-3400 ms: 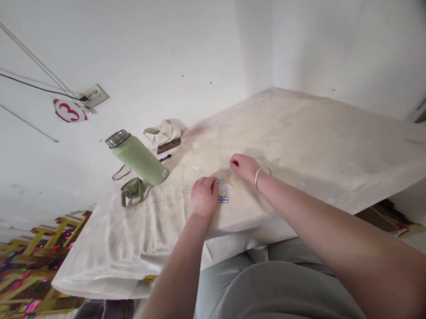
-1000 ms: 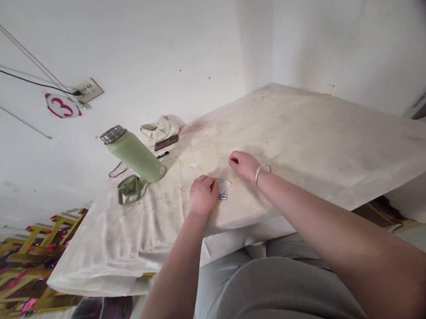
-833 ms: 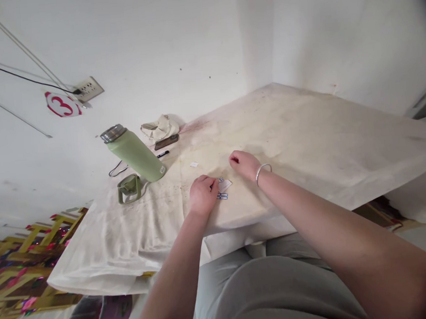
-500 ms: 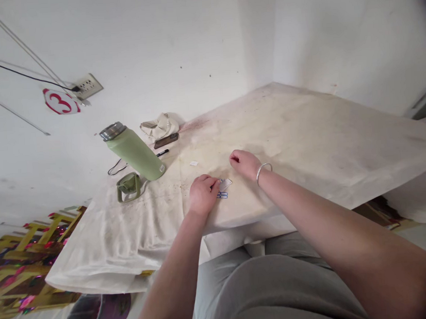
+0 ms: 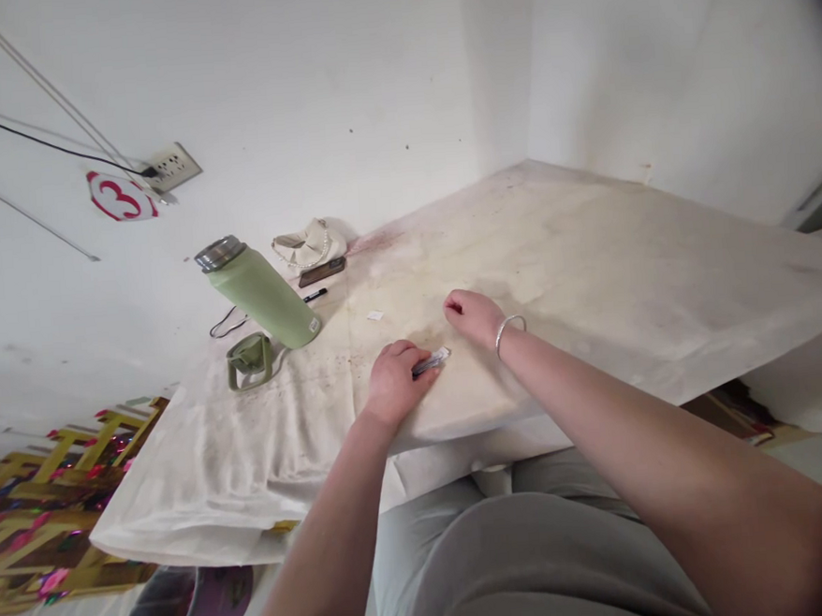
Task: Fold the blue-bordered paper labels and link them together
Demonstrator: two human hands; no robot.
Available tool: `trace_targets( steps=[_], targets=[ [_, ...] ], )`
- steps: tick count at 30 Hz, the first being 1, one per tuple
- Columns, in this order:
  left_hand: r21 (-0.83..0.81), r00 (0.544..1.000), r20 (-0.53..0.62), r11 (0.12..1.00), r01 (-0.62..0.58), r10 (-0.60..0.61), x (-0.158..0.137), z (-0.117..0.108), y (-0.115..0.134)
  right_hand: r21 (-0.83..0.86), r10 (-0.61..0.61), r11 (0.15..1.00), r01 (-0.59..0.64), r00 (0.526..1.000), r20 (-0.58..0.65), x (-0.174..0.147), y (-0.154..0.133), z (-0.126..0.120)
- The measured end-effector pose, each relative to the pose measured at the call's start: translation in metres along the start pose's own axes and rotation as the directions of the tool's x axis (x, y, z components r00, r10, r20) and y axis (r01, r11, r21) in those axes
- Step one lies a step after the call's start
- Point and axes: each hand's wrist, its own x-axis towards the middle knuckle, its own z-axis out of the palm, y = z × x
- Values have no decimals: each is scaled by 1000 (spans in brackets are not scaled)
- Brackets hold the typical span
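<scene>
Low over the near part of the cloth-covered table (image 5: 561, 241), my left hand (image 5: 395, 384) is closed, its thumb and fingers pinching a small flat bundle of cards or paper slips (image 5: 431, 362). The bundle is greyish white and tilted nearly edge-on to me. To its right my right hand (image 5: 474, 317), with a bangle at the wrist, rests on the cloth with curled fingers. Whatever its fingers may hold is hidden. A small white paper scrap (image 5: 374, 316) lies on the cloth beyond my left hand.
A green bottle (image 5: 270, 299) stands at the left, its lid (image 5: 249, 360) beside it. Behind are a pen (image 5: 315, 296), a phone (image 5: 322, 273) and a cream pouch (image 5: 308, 245) by the wall. A purple bucket (image 5: 216, 598) sits below the table's left edge.
My left hand has picked up and tilted the small slips that lay flat with blue markings showing; they now form one bundle in its pinch. The right hand has stayed put.
</scene>
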Motion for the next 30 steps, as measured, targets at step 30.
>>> trace_targets(
  steps=[30],
  targets=[
    [123, 998, -19, 991, 55, -53, -1, 1, 8, 19, 21, 1000, -22, 1000, 12, -1, -3, -3]
  ],
)
